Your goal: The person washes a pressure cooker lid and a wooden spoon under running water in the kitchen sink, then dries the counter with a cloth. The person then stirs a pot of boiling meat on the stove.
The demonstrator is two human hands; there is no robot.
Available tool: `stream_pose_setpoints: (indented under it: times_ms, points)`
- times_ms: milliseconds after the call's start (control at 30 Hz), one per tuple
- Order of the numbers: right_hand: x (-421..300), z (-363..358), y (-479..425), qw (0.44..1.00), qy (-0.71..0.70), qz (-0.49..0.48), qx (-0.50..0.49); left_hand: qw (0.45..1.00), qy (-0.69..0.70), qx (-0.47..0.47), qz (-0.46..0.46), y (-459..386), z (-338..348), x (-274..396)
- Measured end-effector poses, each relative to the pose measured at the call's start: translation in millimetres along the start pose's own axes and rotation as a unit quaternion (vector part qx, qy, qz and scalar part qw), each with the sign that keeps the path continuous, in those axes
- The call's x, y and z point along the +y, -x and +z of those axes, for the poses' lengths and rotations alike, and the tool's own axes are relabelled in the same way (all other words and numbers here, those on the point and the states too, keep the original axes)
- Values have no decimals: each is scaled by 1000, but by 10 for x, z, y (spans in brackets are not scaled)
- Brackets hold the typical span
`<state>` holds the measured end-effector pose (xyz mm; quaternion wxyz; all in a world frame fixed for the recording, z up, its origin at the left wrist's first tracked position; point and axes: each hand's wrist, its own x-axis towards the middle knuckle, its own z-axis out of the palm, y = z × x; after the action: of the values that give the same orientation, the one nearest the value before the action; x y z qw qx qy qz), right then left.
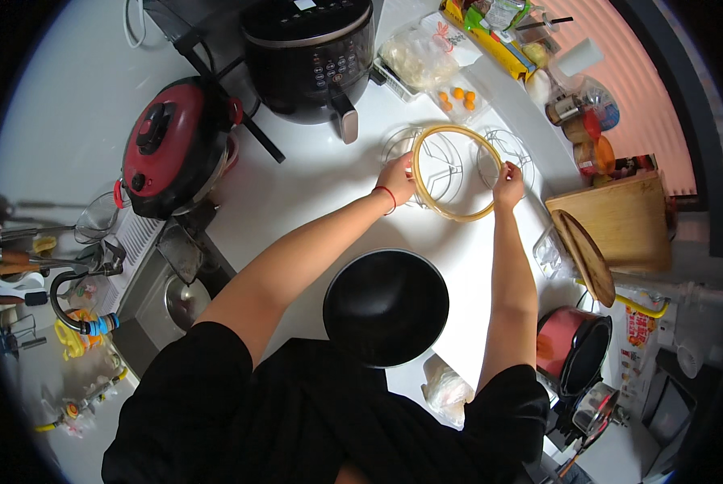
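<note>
Both hands hold a tan ring [458,218], like a pot's sealing ring, above the white counter [313,199]. My left hand [396,179], with a red cord on the wrist, grips its left side. The fingers of my right hand [508,186] pinch its right side. Two round wire steaming racks lie under and beside the ring; the left rack [457,173] shows partly through it, and the right rack [522,158] is partly behind it. Nearer my body, a deep black pot [386,308] stands on the counter with its dark inside showing.
A black air fryer [304,66] and a red-lidded electric cooker [168,142] stand at the back left. The sink [149,314] is at left. Orange balls [458,94] lie in a clear tray. Cutting boards [615,224] lean at right, near a red pot [570,348].
</note>
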<state>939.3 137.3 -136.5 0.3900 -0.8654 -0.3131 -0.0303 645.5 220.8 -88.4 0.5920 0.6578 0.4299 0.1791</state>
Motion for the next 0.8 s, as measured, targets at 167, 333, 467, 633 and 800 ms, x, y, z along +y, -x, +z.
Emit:
stream_pose_setpoints:
  times_ms: [167, 333, 467, 633, 800]
  points:
    - [26, 41, -100, 995, -12, 34, -95, 997, -50, -57, -35, -64, 7, -284]
    - [74, -64, 15, 996, -31, -77, -13, 999, 34, -31, -14, 355, -256, -182]
    - [-1570, -571, 981, 934, -330, -26, -138, 990, 129, 31, 46, 1100, -955, -368]
    - [-2765, -994, 2460, 855, -454, -170, -186, 994, 42, 96, 38, 2215, -1896, -225]
    - [-2474, -1024, 2963, 922, 35, -319, -216, 986, -112, 120, 10, 3228, -2798, -1013]
